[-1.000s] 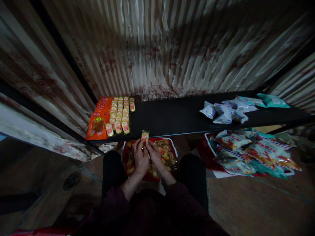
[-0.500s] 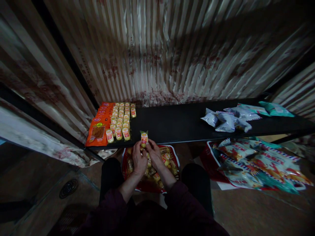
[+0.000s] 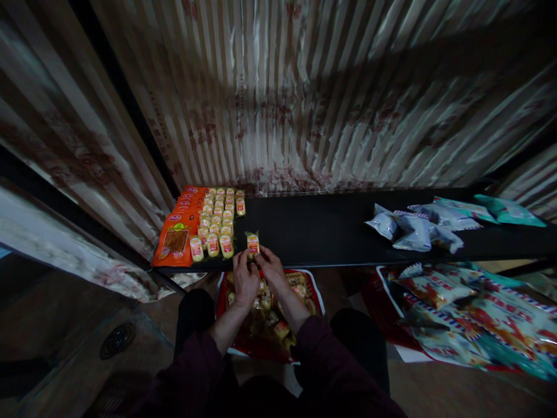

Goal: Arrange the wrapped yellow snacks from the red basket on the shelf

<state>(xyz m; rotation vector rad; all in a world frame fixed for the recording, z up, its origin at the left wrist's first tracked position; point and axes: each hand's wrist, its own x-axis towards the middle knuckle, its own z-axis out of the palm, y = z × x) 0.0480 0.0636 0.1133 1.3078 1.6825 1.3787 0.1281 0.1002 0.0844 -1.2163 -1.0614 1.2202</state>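
One yellow, oblong, plastic-wrapped snack (image 3: pixel 253 241) is clamped by fingertips of the left hand (image 3: pixel 246 283) and right hand (image 3: pixel 274 273); two red plastic baskets (image 3: pixel 261 349) sit at six and four o'clock.

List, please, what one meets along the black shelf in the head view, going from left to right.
Orange packets, rows of small yellow packs, the held yellow pack, silvery bags, the rightmost green bag.

Packets (image 3: pixel 216 221) lie left, bags (image 3: pixel 412 230) right, on the shelf (image 3: pixel 308 229).
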